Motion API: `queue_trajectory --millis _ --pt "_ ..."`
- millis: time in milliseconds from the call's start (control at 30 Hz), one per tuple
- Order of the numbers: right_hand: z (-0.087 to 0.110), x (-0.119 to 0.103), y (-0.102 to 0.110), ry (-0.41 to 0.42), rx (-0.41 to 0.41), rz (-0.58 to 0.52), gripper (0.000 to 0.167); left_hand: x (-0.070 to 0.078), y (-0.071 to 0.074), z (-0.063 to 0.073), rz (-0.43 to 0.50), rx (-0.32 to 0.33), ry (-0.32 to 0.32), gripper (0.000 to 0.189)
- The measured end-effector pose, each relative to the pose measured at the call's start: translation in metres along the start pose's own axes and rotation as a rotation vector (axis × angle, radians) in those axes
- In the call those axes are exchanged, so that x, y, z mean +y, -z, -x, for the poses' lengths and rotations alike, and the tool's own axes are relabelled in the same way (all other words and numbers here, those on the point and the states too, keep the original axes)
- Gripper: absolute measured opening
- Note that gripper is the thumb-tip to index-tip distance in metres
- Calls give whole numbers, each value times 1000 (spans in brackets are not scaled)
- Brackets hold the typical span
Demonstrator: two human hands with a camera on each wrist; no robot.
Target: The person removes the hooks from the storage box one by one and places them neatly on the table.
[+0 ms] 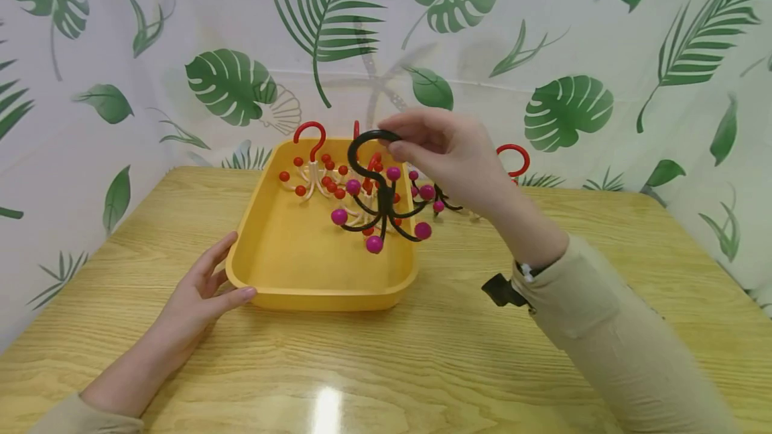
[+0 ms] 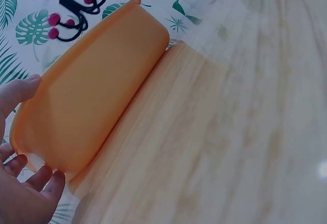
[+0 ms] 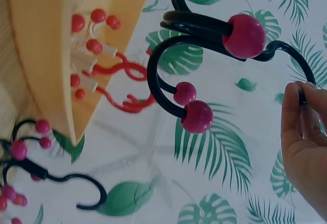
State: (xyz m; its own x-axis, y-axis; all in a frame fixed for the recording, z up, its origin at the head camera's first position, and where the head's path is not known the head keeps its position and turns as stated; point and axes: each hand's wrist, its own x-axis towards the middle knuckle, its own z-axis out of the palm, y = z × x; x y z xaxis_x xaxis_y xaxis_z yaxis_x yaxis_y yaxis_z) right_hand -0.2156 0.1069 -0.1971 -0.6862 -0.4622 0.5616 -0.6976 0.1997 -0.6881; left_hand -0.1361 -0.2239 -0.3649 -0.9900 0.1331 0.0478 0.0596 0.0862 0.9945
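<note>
Pinching a black hanger (image 1: 384,201), right fingers (image 1: 416,120) hover; loose left fingers (image 1: 215,252) touch the tray (image 1: 289,253).

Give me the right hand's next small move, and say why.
Probably lower the black-hooked piece into the near part of the yellow tray: the right hand pinches its hook and holds it raised, the tray's floor is bare there, red-hooked pieces sit farther back, and the left hand holds the tray's near left corner.
</note>
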Motion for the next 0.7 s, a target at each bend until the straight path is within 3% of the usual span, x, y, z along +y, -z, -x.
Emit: queue_trajectory --millis 133,333,467,700 --pt "14 -1 22 -9 59 55 25 -1 0 0 1 -1 -6 83" --pt "29 7 49 -94 132 156 27 -2 0 -1 0 -2 -15 83" --pt "35 20 58 -156 141 221 27 -2 0 0 -2 -2 -15 83" --pt "37 41 64 -252 166 225 28 -1 1 0 -16 1 -9 83"
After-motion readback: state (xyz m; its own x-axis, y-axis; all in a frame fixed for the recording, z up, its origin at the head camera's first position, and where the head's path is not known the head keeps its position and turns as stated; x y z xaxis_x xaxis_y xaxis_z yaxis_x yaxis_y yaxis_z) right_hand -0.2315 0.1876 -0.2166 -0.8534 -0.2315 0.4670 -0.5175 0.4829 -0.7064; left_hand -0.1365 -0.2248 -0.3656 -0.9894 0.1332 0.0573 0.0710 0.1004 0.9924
